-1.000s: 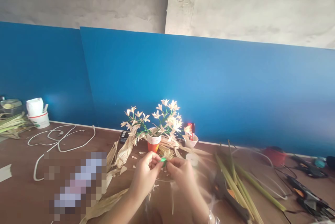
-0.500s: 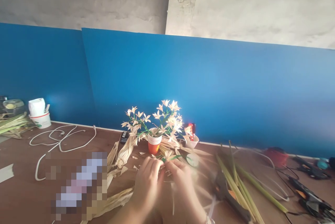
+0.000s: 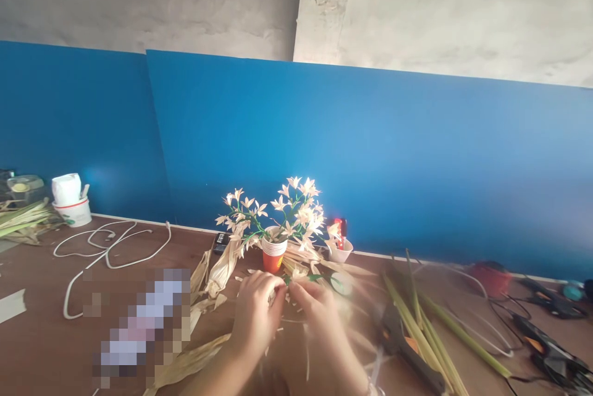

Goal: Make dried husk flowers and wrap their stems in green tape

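In front of the cup, my left hand (image 3: 258,304) is closed, thumb and fingertips pinched together. My right hand (image 3: 317,306) faces it in a pinch, and the fingertips nearly touch. Between them is a small pale husk flower (image 3: 299,273) with green at its base, mostly hidden by my fingers. A narrow green strip (image 3: 315,277) shows just above my right fingers. Behind stands a stack of orange and white paper cups (image 3: 273,255) holding a bunch of pale flowers (image 3: 303,214) on green stems.
Dry husks (image 3: 225,269) and scraps lie around my hands. To the right are a black glue gun (image 3: 407,349), green stalks (image 3: 430,340) and a red container (image 3: 490,278). A white cable (image 3: 115,254) and a white tub (image 3: 73,212) are on the left. A blue panel (image 3: 324,136) stands behind.
My left hand has turned and shifted slightly left, its fingers more curled. The flower sits a little lower behind my fingers. My right hand has barely moved.
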The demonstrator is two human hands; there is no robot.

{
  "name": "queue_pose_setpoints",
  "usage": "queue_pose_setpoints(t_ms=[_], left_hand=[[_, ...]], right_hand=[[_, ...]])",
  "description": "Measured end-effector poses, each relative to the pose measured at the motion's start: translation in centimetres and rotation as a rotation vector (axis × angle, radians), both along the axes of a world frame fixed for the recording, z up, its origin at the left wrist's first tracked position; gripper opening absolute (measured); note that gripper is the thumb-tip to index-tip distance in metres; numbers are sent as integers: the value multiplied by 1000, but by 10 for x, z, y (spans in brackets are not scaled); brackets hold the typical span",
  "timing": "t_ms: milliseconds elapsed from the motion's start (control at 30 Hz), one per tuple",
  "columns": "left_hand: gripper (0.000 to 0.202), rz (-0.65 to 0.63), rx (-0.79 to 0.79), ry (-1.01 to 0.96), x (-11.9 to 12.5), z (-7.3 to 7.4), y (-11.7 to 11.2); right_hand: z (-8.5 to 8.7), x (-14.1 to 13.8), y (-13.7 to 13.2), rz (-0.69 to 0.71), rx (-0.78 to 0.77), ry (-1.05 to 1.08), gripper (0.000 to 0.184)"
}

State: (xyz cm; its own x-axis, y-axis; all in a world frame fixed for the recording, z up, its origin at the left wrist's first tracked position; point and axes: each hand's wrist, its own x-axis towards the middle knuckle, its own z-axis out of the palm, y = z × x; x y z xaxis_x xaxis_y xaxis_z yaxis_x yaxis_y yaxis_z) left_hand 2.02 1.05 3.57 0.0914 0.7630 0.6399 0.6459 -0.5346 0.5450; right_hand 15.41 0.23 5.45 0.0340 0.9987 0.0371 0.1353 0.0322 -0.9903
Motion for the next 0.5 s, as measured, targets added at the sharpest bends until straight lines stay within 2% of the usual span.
queue_pose_setpoints(t_ms=[33,100,167,200,233,300,400,500], left_hand=[[11,-12,-88,-80,-1,2,2],[9,-45,-288,-224,-2,7,6],[8,-80,-484,-296,-3,11,9],[8,-98,-564,-307,-3,13,9],[7,-118,-626,-311,-2,15,9],[6,-178,-693,-320,-3,17,7],[6,-275,-739,-337,-4,21,3],[5,-311,-760,-336,-6,25,1]], right_hand=[[3,5,0,44,7,-123,31],[9,15,0,-40,28,-422,24],[14,22,-2,-139,241,-647,8],[16,23,-3,-136,386,-717,11],[18,24,-4,-108,524,-765,22],[19,23,-6,-1,675,-826,38],[17,22,-7,123,641,-876,33],[17,22,-8,157,574,-872,25]])
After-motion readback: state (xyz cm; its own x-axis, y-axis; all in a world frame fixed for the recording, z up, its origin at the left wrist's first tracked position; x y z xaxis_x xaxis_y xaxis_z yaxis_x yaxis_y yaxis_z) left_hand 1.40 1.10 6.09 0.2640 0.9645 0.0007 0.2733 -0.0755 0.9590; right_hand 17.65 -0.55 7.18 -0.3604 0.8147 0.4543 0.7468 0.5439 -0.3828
